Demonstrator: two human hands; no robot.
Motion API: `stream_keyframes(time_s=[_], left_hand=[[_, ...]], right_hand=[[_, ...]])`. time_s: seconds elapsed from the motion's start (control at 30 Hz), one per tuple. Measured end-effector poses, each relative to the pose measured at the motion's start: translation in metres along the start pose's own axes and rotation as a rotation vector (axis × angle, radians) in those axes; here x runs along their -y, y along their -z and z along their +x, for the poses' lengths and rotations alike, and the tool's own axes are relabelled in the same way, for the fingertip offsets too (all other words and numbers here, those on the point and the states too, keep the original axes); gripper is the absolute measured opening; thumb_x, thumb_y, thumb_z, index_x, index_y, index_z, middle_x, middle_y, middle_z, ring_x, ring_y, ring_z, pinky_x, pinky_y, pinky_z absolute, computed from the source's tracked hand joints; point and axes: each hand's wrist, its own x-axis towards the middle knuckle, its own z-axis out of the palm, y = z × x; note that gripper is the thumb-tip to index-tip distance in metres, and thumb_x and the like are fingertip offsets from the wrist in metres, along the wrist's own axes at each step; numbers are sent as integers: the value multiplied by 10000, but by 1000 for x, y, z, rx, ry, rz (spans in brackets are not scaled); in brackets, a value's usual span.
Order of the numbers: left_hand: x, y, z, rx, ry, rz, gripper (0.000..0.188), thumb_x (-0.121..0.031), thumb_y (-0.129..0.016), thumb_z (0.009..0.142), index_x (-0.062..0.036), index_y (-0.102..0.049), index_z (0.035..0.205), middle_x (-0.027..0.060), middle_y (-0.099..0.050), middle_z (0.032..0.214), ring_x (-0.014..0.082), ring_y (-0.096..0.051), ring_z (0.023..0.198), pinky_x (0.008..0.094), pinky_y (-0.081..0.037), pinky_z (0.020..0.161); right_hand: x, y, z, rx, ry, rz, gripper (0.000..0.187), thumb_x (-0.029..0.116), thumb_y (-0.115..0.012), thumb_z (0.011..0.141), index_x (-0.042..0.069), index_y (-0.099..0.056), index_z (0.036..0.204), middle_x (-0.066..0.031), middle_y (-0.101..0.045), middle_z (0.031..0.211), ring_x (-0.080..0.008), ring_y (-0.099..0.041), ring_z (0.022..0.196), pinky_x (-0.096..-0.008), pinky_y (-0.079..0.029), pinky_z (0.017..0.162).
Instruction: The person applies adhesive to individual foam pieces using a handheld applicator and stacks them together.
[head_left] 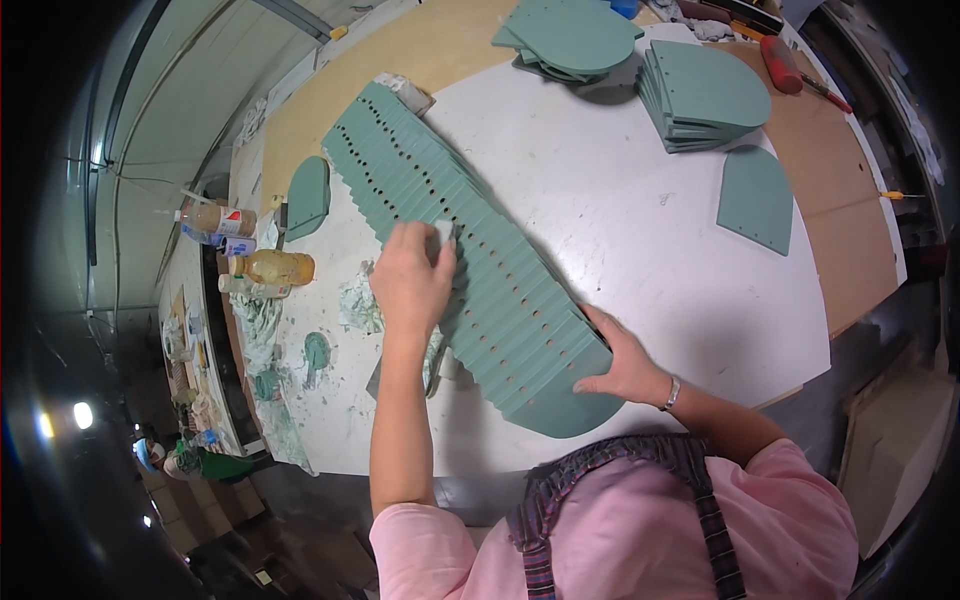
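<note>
A long fanned row of overlapping green panels [500, 300], each with a rounded end and small holes, runs slantwise across the white table. My left hand [410, 275] is over the middle of the row, its fingers pinching a small whitish piece [445, 234] against the panels; what kind of piece it is, I cannot tell. At the near end, my right hand [635, 368] grips the row's right edge, thumb on top and fingers along the side. A crumpled, green-stained cloth [360, 300] lies left of my left hand. Beneath my left forearm, a greyish object is partly hidden.
More green panels stand in a stack [705, 90] and a loose pile [567, 35] at the back. Single panels lie at right [755, 200] and left [308, 198]. Bottles [272, 267] and stained rags [262, 325] line the left edge. A red cylinder [780, 65] lies far right.
</note>
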Motion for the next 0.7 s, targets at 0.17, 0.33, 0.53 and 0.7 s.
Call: stream_keyframes(time_s=[0.17,0.33,0.53,0.7], left_hand=[[49,9,5,-104,263,66,209,-215,-749,803,-88,-637,926,83,-633,882,313,-650,793,413,-515,696],[10,7,-6,-16,-141,31,188,-178,-750,795,-75,-633,899,79,-625,862,285,-643,807,406,-506,687],[31,14,-19,-77,-96,-71,182,-146,-753,783,-65,-635,896,79,-609,855,291,-619,804,406,-504,700],[68,27,-27,-110,235,113,198,-131,-763,780,-76,-646,931,95,-594,856,292,-624,821,403,-511,706]], right_hand=[[-1,0,1,15,22,-28,1124,387,-890,657,-16,-286,1515,-254,-390,1497,-382,-409,1384,-410,-354,1147],[-5,0,0,17,31,-19,1126,392,-889,659,-14,-281,1516,-255,-376,1500,-386,-399,1387,-418,-350,1150],[-5,1,2,38,14,-17,1141,379,-889,660,-10,-258,1527,-252,-370,1505,-380,-394,1392,-414,-339,1157],[-1,2,6,65,27,32,1146,361,-889,663,-9,-243,1534,-248,-351,1526,-372,-375,1411,-404,-322,1168]])
